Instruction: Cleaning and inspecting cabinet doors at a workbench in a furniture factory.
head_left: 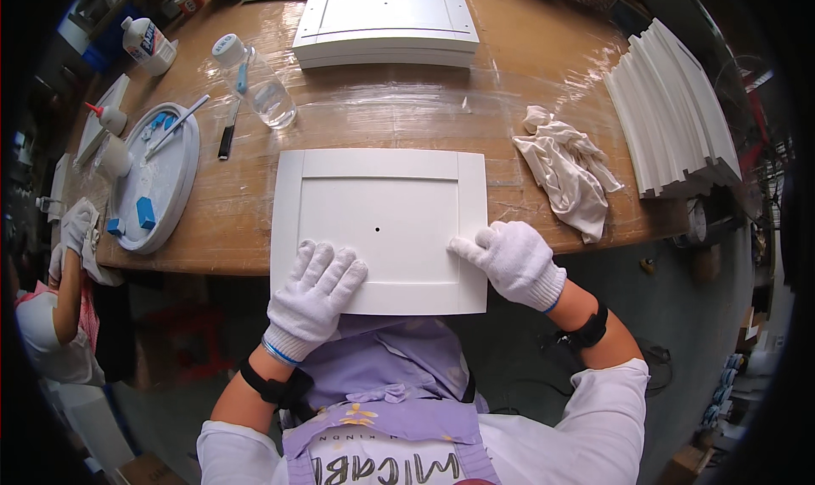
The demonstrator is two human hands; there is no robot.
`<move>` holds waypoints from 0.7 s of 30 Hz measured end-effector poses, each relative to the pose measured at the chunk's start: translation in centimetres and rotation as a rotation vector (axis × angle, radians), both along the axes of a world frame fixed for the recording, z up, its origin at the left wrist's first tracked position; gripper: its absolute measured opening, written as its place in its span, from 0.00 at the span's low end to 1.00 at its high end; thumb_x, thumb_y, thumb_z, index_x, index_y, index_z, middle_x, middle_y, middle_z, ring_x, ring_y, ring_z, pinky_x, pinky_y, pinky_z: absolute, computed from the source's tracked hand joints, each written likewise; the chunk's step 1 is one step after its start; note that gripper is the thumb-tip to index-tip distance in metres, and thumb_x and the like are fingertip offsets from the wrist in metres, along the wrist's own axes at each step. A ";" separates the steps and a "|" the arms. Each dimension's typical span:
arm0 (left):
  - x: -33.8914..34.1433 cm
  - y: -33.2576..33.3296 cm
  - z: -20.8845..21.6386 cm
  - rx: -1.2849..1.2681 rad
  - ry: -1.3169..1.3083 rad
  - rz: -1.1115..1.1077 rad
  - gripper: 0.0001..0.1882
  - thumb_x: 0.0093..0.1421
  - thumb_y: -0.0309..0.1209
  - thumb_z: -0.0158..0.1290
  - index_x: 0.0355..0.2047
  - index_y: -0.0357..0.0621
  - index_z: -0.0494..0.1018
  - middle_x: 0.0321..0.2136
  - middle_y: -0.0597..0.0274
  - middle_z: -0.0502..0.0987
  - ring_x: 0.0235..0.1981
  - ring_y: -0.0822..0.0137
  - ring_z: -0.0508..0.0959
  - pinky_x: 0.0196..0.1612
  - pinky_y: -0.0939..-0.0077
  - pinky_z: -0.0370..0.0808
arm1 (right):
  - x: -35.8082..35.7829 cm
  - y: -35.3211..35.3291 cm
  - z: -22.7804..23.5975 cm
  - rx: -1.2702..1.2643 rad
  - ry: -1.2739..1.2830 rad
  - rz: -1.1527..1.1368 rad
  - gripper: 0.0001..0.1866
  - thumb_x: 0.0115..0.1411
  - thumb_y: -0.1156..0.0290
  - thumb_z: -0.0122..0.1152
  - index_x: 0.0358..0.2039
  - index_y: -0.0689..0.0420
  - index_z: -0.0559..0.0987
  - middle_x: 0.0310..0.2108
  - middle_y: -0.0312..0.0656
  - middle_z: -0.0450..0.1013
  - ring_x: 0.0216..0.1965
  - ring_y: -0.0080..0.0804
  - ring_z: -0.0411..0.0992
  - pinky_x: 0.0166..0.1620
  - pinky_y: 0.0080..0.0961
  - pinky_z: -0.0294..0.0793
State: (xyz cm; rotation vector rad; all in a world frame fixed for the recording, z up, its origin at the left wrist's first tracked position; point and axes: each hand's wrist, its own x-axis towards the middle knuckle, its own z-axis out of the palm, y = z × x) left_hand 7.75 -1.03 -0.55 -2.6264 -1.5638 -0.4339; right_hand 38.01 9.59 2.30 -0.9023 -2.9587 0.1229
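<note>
A white framed panel (380,230) with a recessed middle and a small dark hole lies in front of me. Its near edge juts past the table toward my lap. My left hand (316,294), in a white knit glove, rests flat on the panel's lower left part with its fingers stretched out. On the right side of the frame, my gloved right hand (518,260) touches the inner edge with a fingertip. Its other fingers are curled in, and whether they hold anything is hidden.
Film covers the brown table (382,112). Stacked white panels (386,22) lie at the back, white slats (671,112) at right. Nearby are a crumpled cloth (569,171), clear bottle (263,90), black marker (227,133) and round tray (140,230). Another person (59,315) works far left.
</note>
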 end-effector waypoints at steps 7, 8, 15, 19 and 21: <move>0.5 0.1 0.2 -0.080 0.010 0.037 0.29 0.47 0.29 0.54 0.54 0.47 0.71 0.54 0.48 0.72 0.56 0.45 0.70 0.64 0.44 0.59 | 2.8 -2.6 -1.8 -0.384 0.646 -0.208 0.15 0.58 0.78 0.56 0.47 0.54 0.77 0.31 0.41 0.74 0.28 0.35 0.73 0.31 0.28 0.75; 1.2 0.3 0.6 -0.077 0.008 0.034 0.29 0.47 0.29 0.54 0.54 0.47 0.71 0.54 0.48 0.72 0.56 0.45 0.70 0.64 0.44 0.59 | 3.2 -2.2 -3.3 -0.398 0.772 -0.320 0.13 0.61 0.77 0.54 0.47 0.59 0.76 0.30 0.36 0.73 0.25 0.24 0.70 0.28 0.21 0.72; 12.9 -0.2 1.4 -0.482 -0.368 -0.627 0.36 0.52 0.36 0.55 0.62 0.48 0.59 0.56 0.46 0.66 0.61 0.42 0.63 0.67 0.48 0.53 | 0.8 -2.2 -2.2 -0.985 1.181 -0.953 0.13 0.64 0.72 0.53 0.49 0.60 0.75 0.24 0.28 0.71 0.18 0.10 0.63 0.18 0.10 0.65; 11.0 -0.3 3.0 -0.261 -0.388 -0.513 0.30 0.54 0.36 0.53 0.58 0.47 0.64 0.56 0.48 0.67 0.60 0.45 0.66 0.64 0.47 0.59 | 1.0 -3.1 -1.3 -0.847 1.152 -1.007 0.12 0.64 0.73 0.52 0.47 0.61 0.74 0.22 0.28 0.70 0.16 0.10 0.62 0.17 0.10 0.63; 8.9 -0.2 0.8 -0.073 -0.288 -0.087 0.28 0.54 0.35 0.54 0.56 0.43 0.66 0.59 0.45 0.65 0.61 0.44 0.63 0.64 0.44 0.57 | 0.8 -3.2 -2.0 -0.846 1.179 -1.033 0.11 0.64 0.72 0.53 0.45 0.61 0.74 0.22 0.30 0.70 0.14 0.12 0.61 0.15 0.11 0.59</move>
